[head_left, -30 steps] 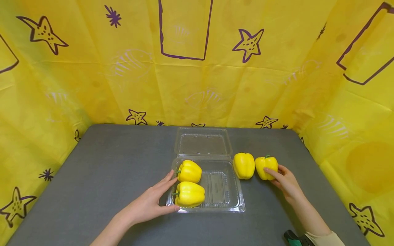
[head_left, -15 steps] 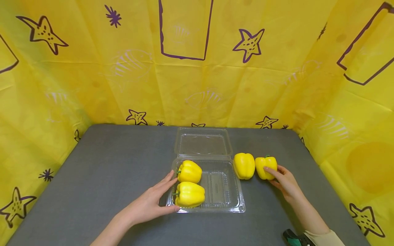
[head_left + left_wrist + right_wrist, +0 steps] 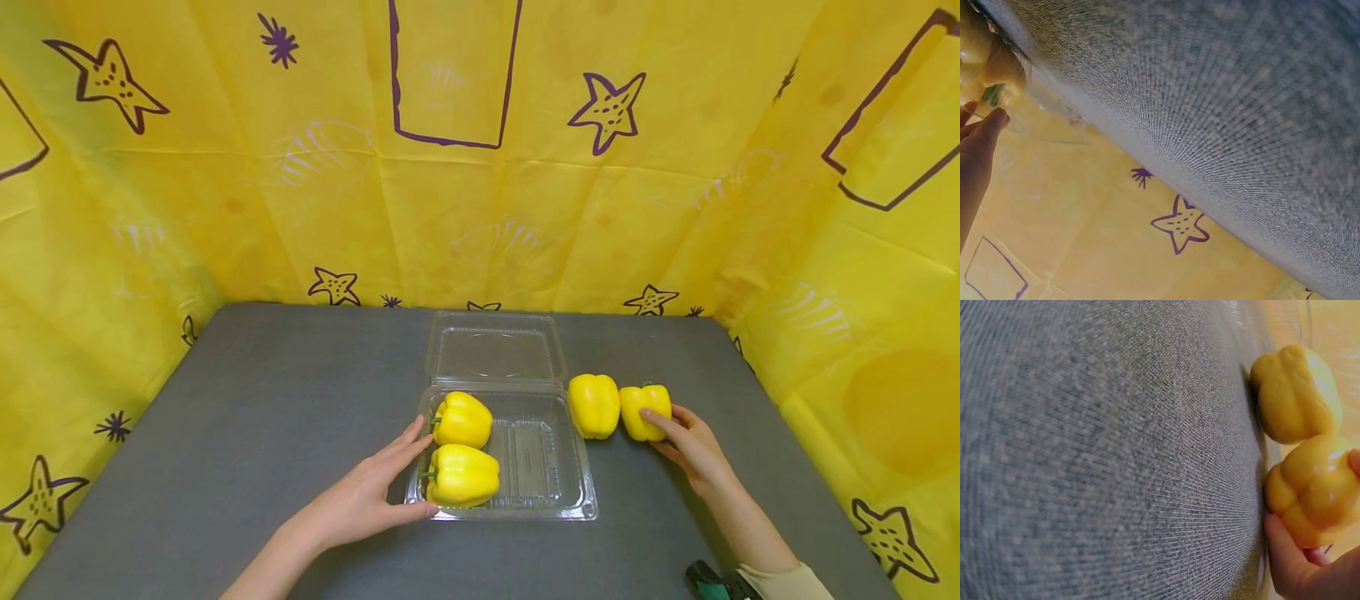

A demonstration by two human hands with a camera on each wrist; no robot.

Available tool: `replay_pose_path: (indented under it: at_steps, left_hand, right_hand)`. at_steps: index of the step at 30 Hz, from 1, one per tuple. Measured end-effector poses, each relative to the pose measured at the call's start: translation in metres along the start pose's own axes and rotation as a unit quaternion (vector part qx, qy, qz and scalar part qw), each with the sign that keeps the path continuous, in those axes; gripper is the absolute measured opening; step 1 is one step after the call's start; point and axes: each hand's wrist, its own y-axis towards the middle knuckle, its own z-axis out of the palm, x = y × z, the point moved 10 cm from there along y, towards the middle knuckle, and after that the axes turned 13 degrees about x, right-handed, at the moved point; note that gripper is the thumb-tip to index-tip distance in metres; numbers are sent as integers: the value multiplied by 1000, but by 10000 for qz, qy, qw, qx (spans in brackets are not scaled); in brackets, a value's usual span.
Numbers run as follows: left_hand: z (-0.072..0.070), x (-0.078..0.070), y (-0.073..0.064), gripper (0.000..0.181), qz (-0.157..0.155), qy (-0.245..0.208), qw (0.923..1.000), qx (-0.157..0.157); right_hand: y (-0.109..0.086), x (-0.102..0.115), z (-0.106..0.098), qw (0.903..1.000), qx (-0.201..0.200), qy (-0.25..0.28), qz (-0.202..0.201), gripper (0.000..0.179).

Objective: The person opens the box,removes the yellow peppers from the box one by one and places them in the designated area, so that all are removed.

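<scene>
In the head view, my right hand grips a yellow bell pepper, thumb on its near side. The same pepper shows its lobed end in the right wrist view. Just left of it, a second bell pepper stands beside the right rim of a clear plastic clamshell box. My left hand rests at the box's left edge, fingers spread and fairly straight, thumb near the front corner. Inside the box's left half lie two more bell peppers, a rear one and a front one, stems pointing left.
The box's lid lies folded back flat behind its base. Everything sits on a grey cloth-covered table. A yellow patterned curtain encloses the back and both sides. A dark strap device is on the right wrist.
My right hand has shifted slightly left with its bell pepper, closer to the pepper beside the box. The left hand and the box look unmoved.
</scene>
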Motion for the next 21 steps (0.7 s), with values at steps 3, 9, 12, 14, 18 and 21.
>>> replay_pose_path:
  at_steps: [3,9,12,14,18,21]
  left_hand:
    - [0,0,0,94,15,-1,10000,-6]
    - [0,0,0,93,30,9,10000,-11]
    - [0,0,0,94,26,10,10000,-15]
    - [0,0,0,94,27,0,10000,-14]
    - [0,0,0,94,29,-11,10000,-5]
    - [0,-1,0,94,17,-3,10000,2]
  right_hand:
    - [0,0,-1,9998,-36,-160,64,80]
    - [1,-1,-2,9994,-108,-327,95,78]
    - [2,-2,-2,9994,-87,-307,96,75]
    - [3,-2,-1,9994,-45,-329,112,74]
    - [3,-2,1,9990,50,-437,110,72]
    - [3,-1,3,9983,103,-568,117,74]
